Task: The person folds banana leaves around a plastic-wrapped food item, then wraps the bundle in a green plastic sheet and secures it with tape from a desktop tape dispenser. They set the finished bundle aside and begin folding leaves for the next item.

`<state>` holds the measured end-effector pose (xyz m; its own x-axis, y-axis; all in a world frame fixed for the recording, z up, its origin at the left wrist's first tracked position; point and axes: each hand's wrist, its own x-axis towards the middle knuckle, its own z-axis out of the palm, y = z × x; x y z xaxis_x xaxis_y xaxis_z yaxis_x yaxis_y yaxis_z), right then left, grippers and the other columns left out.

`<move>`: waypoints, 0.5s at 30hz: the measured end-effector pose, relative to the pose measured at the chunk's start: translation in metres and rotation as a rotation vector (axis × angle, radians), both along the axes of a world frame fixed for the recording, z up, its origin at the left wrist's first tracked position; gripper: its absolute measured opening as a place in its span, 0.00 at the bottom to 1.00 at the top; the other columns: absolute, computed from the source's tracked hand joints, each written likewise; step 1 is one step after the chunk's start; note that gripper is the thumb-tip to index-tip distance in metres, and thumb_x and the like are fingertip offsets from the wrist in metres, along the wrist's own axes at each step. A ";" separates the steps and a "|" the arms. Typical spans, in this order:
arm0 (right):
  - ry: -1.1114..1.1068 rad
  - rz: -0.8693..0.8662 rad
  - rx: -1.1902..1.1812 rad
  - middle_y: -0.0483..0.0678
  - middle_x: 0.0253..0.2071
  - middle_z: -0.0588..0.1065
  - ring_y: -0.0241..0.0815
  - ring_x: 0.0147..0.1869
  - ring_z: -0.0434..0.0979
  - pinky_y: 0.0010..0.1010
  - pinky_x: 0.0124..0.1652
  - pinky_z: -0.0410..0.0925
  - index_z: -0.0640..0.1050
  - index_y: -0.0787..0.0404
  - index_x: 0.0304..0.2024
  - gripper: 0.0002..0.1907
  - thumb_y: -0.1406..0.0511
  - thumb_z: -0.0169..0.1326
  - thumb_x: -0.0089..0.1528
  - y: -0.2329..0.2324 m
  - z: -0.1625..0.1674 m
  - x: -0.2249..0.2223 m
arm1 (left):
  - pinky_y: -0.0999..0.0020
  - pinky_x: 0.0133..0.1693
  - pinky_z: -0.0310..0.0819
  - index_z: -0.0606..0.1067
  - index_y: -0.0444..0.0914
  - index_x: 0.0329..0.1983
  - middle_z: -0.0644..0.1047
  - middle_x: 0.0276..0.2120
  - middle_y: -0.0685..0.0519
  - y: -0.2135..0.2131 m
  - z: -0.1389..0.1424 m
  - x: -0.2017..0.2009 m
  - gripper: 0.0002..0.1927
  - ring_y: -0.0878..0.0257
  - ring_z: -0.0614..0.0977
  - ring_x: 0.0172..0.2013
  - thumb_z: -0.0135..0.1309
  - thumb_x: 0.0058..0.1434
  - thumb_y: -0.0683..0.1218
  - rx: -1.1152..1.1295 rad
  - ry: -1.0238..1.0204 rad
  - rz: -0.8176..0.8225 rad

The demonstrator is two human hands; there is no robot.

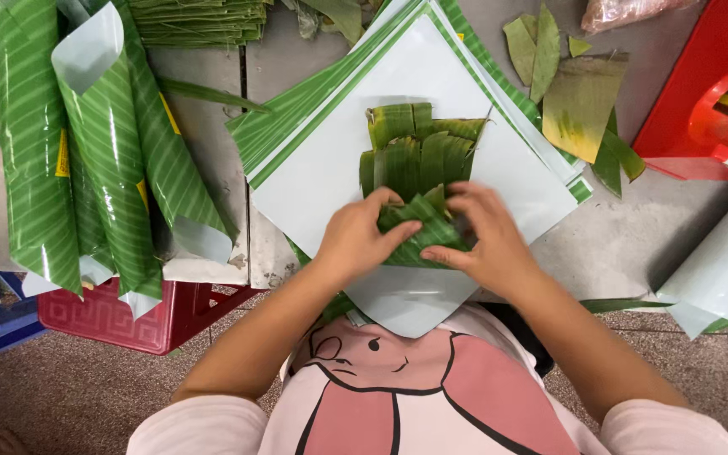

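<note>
A small parcel wrapped in green banana leaf [421, 229] lies on a larger piece of banana leaf [419, 147], which rests on a stack of white sheets with green striped edges [313, 177]. My left hand [355, 238] presses the parcel's left side, fingers curled over it. From the right, my right hand [486, 236] grips the parcel, its fingers hiding that end.
Rolled green-striped sheets [103, 143] hang over the table's left edge above a red crate [128, 316]. Loose leaf scraps [575, 101] lie at upper right beside a red plastic object [709, 93]. Folded leaves [200, 21] are stacked at the top. A pale roll [726, 270] sits at right.
</note>
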<state>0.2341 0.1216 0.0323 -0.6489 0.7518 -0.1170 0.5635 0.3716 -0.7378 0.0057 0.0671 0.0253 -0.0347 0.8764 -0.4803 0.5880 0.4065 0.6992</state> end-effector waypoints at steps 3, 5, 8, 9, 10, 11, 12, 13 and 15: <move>-0.181 0.033 0.424 0.53 0.54 0.72 0.55 0.59 0.71 0.43 0.57 0.66 0.74 0.64 0.55 0.33 0.52 0.63 0.53 -0.021 0.010 -0.008 | 0.53 0.41 0.75 0.77 0.40 0.45 0.81 0.40 0.45 0.015 0.000 0.004 0.23 0.46 0.82 0.42 0.65 0.58 0.60 0.254 0.083 -0.026; -0.318 0.212 0.635 0.54 0.53 0.74 0.51 0.57 0.73 0.39 0.52 0.67 0.75 0.67 0.57 0.34 0.60 0.61 0.49 -0.035 0.013 -0.018 | 0.53 0.41 0.74 0.75 0.36 0.48 0.80 0.42 0.45 0.018 0.003 0.003 0.25 0.45 0.80 0.43 0.63 0.57 0.58 0.316 0.088 0.003; -0.493 0.173 0.794 0.51 0.50 0.74 0.45 0.55 0.73 0.35 0.49 0.65 0.76 0.65 0.53 0.28 0.62 0.62 0.50 -0.041 0.007 -0.032 | 0.52 0.45 0.72 0.74 0.37 0.43 0.78 0.40 0.46 0.014 0.014 0.000 0.15 0.47 0.79 0.44 0.61 0.55 0.49 0.545 0.306 -0.243; -0.489 0.180 0.709 0.50 0.48 0.74 0.46 0.53 0.74 0.35 0.49 0.65 0.76 0.63 0.51 0.25 0.62 0.63 0.52 -0.038 0.005 -0.035 | 0.52 0.47 0.71 0.75 0.39 0.39 0.77 0.39 0.47 0.010 0.019 0.000 0.11 0.48 0.78 0.45 0.61 0.55 0.45 0.641 0.412 -0.377; -0.483 0.179 0.625 0.50 0.45 0.73 0.46 0.52 0.74 0.36 0.50 0.65 0.76 0.61 0.49 0.22 0.62 0.63 0.54 -0.033 0.002 -0.039 | 0.53 0.46 0.71 0.74 0.36 0.41 0.77 0.39 0.46 0.003 0.023 0.000 0.15 0.49 0.77 0.44 0.59 0.50 0.45 0.690 0.390 -0.381; -0.488 0.184 0.541 0.49 0.43 0.73 0.47 0.50 0.74 0.37 0.50 0.64 0.76 0.59 0.46 0.19 0.61 0.64 0.56 -0.026 0.002 -0.039 | 0.55 0.46 0.70 0.74 0.34 0.42 0.76 0.38 0.45 -0.007 0.027 0.005 0.20 0.49 0.76 0.43 0.57 0.46 0.46 0.741 0.358 -0.378; -0.477 0.206 0.476 0.50 0.41 0.74 0.48 0.49 0.74 0.38 0.48 0.64 0.76 0.60 0.45 0.21 0.59 0.65 0.53 -0.017 0.003 -0.038 | 0.57 0.46 0.70 0.73 0.31 0.44 0.75 0.38 0.44 -0.014 0.029 0.012 0.25 0.50 0.75 0.42 0.55 0.41 0.47 0.792 0.323 -0.367; -0.456 0.227 0.409 0.50 0.40 0.74 0.49 0.48 0.75 0.39 0.47 0.64 0.76 0.61 0.43 0.24 0.57 0.66 0.50 -0.007 0.004 -0.038 | 0.57 0.45 0.70 0.73 0.33 0.42 0.75 0.37 0.45 -0.014 0.026 0.021 0.21 0.50 0.76 0.41 0.57 0.45 0.46 0.735 0.443 -0.376; -0.458 0.271 0.253 0.50 0.40 0.74 0.51 0.47 0.75 0.40 0.45 0.64 0.76 0.62 0.41 0.28 0.54 0.69 0.45 0.015 0.007 -0.040 | 0.58 0.43 0.70 0.72 0.36 0.38 0.74 0.33 0.47 -0.009 0.017 0.040 0.13 0.52 0.76 0.38 0.61 0.53 0.45 0.602 0.696 -0.389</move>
<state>0.1939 0.1361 0.0396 -0.7475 0.6073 -0.2691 0.6642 0.6796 -0.3115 0.0455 0.0577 0.0425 0.2018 0.9772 0.0658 0.9619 -0.2104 0.1745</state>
